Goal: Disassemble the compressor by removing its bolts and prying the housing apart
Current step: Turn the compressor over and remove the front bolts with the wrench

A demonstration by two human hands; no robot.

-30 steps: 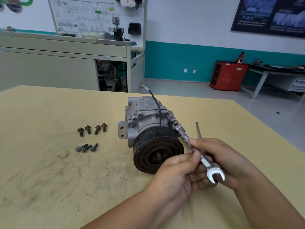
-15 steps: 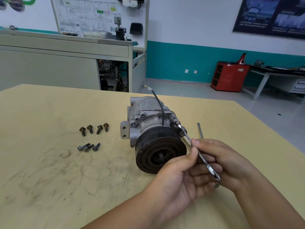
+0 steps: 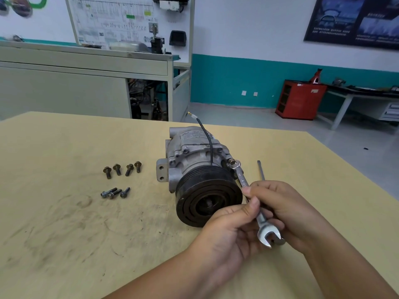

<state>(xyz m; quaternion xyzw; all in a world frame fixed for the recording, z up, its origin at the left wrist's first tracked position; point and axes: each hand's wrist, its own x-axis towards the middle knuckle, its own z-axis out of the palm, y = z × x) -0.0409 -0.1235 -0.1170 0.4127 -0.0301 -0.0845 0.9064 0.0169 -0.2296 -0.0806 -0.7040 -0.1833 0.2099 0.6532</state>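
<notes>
As wrench (image 3: 242,179) rings bolt (image 3: 232,162), loose bolts (image 3: 129,170) leftward

Wrench (image 3: 261,220) (ring end on the bolt (image 3: 232,162)) rolled between left hand (image 3: 228,231) and right hand (image 3: 287,210): edge-on half a second ago, flat face showing again now.

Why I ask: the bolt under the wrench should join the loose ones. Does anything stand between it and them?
Yes: the compressor itself. The bolt, in the ring end of the wrench, sits on its right side; the loose bolts lie on the table to its left. The left hand and right hand both grip the wrench.
</notes>
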